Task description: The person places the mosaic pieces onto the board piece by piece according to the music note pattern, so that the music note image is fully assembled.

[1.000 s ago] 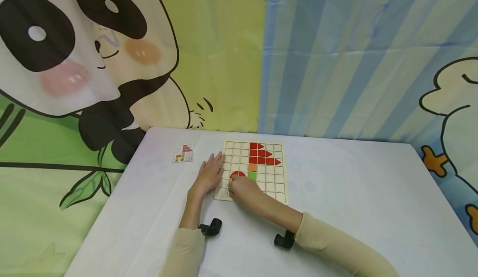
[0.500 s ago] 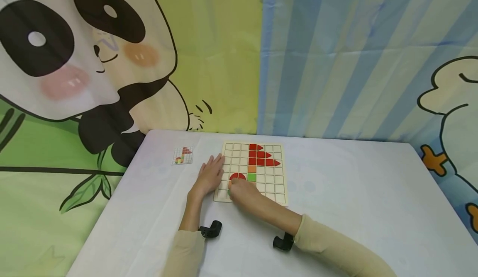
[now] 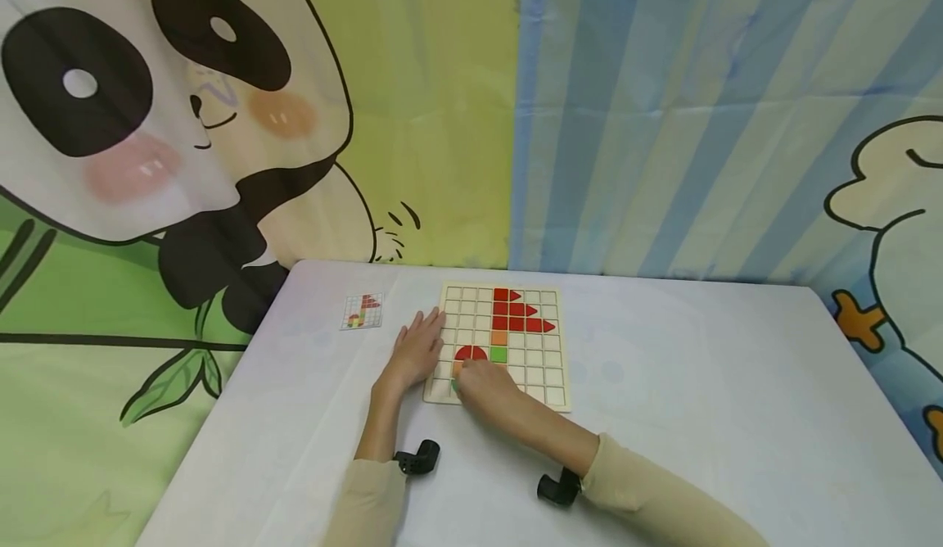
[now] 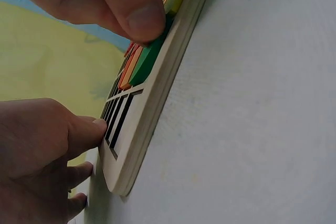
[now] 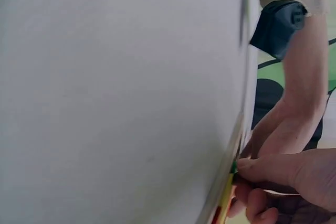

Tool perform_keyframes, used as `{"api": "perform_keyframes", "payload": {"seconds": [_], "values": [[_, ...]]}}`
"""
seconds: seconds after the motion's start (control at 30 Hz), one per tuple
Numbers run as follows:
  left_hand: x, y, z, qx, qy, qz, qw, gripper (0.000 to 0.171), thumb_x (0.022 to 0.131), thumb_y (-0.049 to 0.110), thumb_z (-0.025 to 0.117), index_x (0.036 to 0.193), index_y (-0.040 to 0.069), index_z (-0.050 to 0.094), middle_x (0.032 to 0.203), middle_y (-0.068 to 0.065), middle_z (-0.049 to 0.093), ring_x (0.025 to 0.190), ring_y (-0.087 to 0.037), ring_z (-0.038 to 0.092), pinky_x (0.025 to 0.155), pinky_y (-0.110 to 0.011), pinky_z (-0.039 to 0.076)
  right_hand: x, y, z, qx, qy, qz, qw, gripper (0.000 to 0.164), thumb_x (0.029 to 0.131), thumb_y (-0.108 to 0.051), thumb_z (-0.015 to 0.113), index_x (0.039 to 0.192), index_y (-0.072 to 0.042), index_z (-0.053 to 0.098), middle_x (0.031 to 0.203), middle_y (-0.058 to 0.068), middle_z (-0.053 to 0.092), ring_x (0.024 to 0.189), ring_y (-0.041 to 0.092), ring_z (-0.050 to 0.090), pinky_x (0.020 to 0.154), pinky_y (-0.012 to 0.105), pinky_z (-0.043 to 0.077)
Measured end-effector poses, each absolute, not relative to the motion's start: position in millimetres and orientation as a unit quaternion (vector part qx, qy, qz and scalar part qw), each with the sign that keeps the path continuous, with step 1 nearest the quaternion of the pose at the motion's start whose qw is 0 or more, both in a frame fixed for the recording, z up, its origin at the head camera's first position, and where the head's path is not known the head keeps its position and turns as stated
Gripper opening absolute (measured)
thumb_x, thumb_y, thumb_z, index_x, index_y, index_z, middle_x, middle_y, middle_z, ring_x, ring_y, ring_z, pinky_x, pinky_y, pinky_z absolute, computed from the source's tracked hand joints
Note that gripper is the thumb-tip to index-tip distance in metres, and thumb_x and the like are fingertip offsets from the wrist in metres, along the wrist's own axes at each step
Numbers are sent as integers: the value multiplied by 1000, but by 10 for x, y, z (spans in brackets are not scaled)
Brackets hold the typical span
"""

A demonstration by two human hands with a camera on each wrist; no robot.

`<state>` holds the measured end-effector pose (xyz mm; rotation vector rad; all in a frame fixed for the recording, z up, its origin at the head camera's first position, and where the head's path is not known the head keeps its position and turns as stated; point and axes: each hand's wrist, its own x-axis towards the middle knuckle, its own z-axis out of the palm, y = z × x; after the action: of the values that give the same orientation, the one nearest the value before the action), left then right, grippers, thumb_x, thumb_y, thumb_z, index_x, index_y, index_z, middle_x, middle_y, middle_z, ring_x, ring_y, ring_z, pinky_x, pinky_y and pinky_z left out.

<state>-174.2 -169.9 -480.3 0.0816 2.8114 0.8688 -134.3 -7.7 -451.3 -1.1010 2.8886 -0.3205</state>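
Note:
A square wooden grid board [image 3: 538,359] lies on the table, with colored pieces set in its cells. My left hand [image 3: 417,349] rests against its left edge, fingers extended; the left wrist view shows the left fingertips [image 4: 94,127] touching the rim. My right hand [image 3: 486,385] is over the near-left cells with curled fingers. In the left wrist view, the right thumb [image 4: 147,22] and fingers pinch a green piece [image 4: 147,61] in the nearest row. Beyond it are red half-round pieces [image 3: 471,353], a green square [image 3: 498,354], an orange square [image 3: 499,337] and red pointed rows [image 3: 516,310].
A small pattern card [image 3: 363,311] with a colored grid lies left of the board. The white-covered table [image 3: 685,383] stretches to the right. Behind it hangs a printed curtain [image 3: 427,121]. Each wrist wears a black camera [image 3: 417,458].
My right hand has shifted slightly nearer the board's front edge, and a bit of green now shows beside its fingers. The left hand stays on the board's edge. The head view has tilted slightly.

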Motion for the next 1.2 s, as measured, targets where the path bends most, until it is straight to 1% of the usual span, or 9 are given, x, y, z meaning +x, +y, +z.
{"api": "perform_keyframes", "payload": {"seconds": [0.13,0.27,0.37,0.43,0.57,0.67,0.73,1.07,1.2], "values": [[-1737,-1697,-4808,29,950,296,96,52,102,17,42,152,9,31,162,-9,23,152,-35,10,122,-59,5,-1333,-35,-4472,-359,924,-120,50,15,83,-2,67,69,-6,71,71,3,65,58,8,45,51,19,41],[-1732,-1711,-4826,28,951,293,97,52,103,17,41,152,10,30,162,-9,23,152,-35,11,122,-59,6,-1344,12,-4458,-361,914,-162,88,23,84,1,63,64,-8,69,63,-4,55,60,7,36,53,18,33],[-1730,-1724,-4846,27,952,290,98,52,103,18,41,152,10,30,162,-9,23,152,-34,11,122,-58,6,-1355,52,-4452,-361,905,-196,113,23,86,2,61,66,-7,70,62,-5,50,60,7,32,54,17,29],[-1728,-1723,-4860,28,951,294,93,51,102,16,41,152,8,32,162,-10,24,152,-36,13,122,-59,6,-1369,97,-4427,-357,899,-218,130,20,88,0,61,73,-6,73,63,-4,56,59,6,34,54,16,30],[-1730,-1704,-4858,24,950,297,98,51,103,18,41,152,10,31,162,-9,22,152,-34,11,123,-57,5,-1440,297,-4301,-325,894,-274,144,15,91,-6,62,91,-2,77,78,3,71,63,7,48,56,17,41],[-1742,-1696,-4840,18,948,297,109,52,104,20,40,154,13,28,163,-5,19,153,-30,7,124,-54,3,-1518,531,-4171,-293,894,-312,131,18,93,-12,62,102,-2,75,89,5,73,72,10,57,60,20,48],[-1752,-1698,-4832,17,947,300,111,52,104,20,40,154,14,28,163,-5,19,153,-30,6,124,-54,2,-1574,697,-4094,-276,896,-326,118,21,94,-15,62,104,-2,75,90,5,73,74,10,59,61,20,50],[-1764,-1699,-4855,20,945,310,104,52,103,19,41,153,14,29,163,-4,20,153,-30,7,124,-54,2,-1816,1327,-3959,-197,930,-311,-5,25,94,-21,63,109,-4,73,96,9,72,74,15,59,58,25,46],[-1736,-1706,-4859,14,944,311,107,51,104,20,41,153,15,29,163,-3,20,154,-29,7,124,-54,2,-1880,1410,-3985,-176,938,-298,-28,27,94,-21,63,111,-2,71,96,12,71,77,19,60,60,26,46]]}}
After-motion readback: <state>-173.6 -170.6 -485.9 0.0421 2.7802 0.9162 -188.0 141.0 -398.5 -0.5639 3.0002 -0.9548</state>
